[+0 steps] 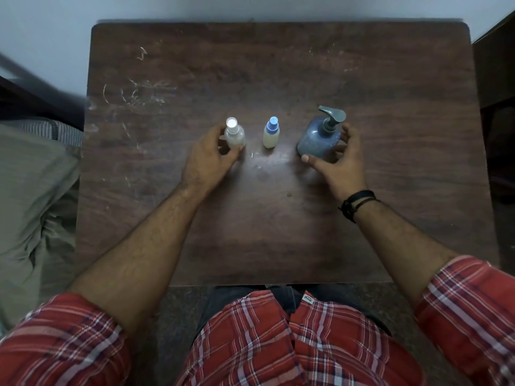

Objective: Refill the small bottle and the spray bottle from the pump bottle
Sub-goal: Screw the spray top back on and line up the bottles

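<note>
Three bottles are set upright in a row across the middle of the tabletop (278, 232), well away from every edge. The spray bottle (235, 134), clear with a white cap, stands at the left end; the small bottle (271, 133), pale with a blue cap, stands in the middle; the pump bottle (320, 137), blue with a grey pump head, stands at the right end.

The left hand (211, 154) is curled around the spray bottle from its left and near side, and the bottle appears to be gripped. The right hand (338, 160) is spread beside the pump bottle — thumb at its near side, fingers reaching round its right — and whether it is actually clasped or only about to be touched cannot be told.

The caps of both small containers are seen in place, so the refilling is judged not yet begun. Each hand lies nearest its own bottle; the small bottle stands between them, untouched. The pump spout is pointed towards the far left, roughly over the row — the relation on which any dispensing would turn.
</note>
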Available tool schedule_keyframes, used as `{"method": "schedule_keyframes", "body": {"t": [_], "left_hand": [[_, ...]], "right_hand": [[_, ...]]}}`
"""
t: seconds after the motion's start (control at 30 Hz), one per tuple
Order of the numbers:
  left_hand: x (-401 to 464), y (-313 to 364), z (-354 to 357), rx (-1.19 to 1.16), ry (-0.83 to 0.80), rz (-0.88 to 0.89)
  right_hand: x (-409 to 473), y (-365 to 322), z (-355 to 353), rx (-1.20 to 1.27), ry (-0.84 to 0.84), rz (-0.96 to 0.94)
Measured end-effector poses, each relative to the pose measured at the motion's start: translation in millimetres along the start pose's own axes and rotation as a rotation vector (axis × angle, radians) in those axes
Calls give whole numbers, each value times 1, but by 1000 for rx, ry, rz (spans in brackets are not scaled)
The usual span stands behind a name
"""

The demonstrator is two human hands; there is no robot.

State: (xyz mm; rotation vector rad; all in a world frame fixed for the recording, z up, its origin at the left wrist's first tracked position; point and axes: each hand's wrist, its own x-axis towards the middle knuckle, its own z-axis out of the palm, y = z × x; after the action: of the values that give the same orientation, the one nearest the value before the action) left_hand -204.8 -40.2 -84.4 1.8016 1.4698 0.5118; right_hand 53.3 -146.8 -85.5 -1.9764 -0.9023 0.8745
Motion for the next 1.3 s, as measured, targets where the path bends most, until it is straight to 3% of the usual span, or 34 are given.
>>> {"method": "schedule_keyframes", "body": {"t": [0.2,0.7,1.3], "left_hand": [[11,-6,1,25,-7,3],[89,19,-8,34,15,30],[142,13,-13,75,75,11]], "right_hand": [[9,-7,8,72,-55,-4],[108,-51,-14,22,23,-104],[148,-43,-3,61,16,-80]]}}
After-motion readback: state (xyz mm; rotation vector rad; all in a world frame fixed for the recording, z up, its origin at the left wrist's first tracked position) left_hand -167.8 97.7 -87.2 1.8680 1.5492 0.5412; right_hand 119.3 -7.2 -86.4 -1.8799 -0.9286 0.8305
